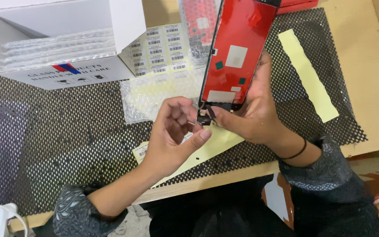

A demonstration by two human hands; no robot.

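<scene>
Your right hand [253, 112] grips the red phone screen panel [237, 50] along its edge, fingers clamped on it, holding it tilted above the black mesh mat [66, 131] on the desk [360, 52]. Your left hand [174, 131] pinches the small flex connector [204, 117] at the panel's lower end, thumb and fingers closed on it.

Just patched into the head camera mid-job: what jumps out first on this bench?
The glossy red rectangular phone screen panel dominates upper centre, held tilted in the right hand, while the left hand pinches at the small black flex connector at its lower end. Beneath lies a black perforated mesh mat, with an open white cardboard box of bubble-wrapped parts at top left and a sheet of barcode stickers beside it.
</scene>
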